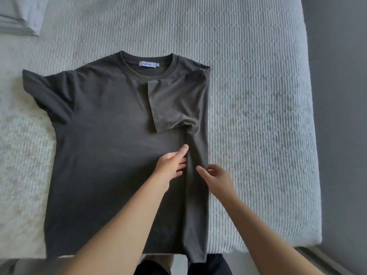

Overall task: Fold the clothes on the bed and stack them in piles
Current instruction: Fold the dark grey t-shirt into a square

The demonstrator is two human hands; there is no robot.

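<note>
A person folds a dark grey T-shirt [111, 147] laid flat on a pale ribbed bed cover [258, 96], collar away from the body and hem toward it. The shirt's long axis runs straight ahead from the hands, collar to hem. Its right side panel, sleeve included, already lies turned over onto the front; the left sleeve [45, 92] lies spread, well to the left of both hands.

The left hand [172, 163] rests on the cloth with fingers straight, touching the inner edge of the folded panel and gripping nothing. The right hand [214, 175] sits just beside it, over the panel's outer edge, fingers loosely bent and holding nothing; whether it touches the cloth cannot be told.

The unfolded side lies to the left of the hands, so the left hand looks the nearer for the matching fold.

Count: one T-shirt, two hands, and one stack of folded pale cloth [17, 18], far ahead and to the left.
</note>
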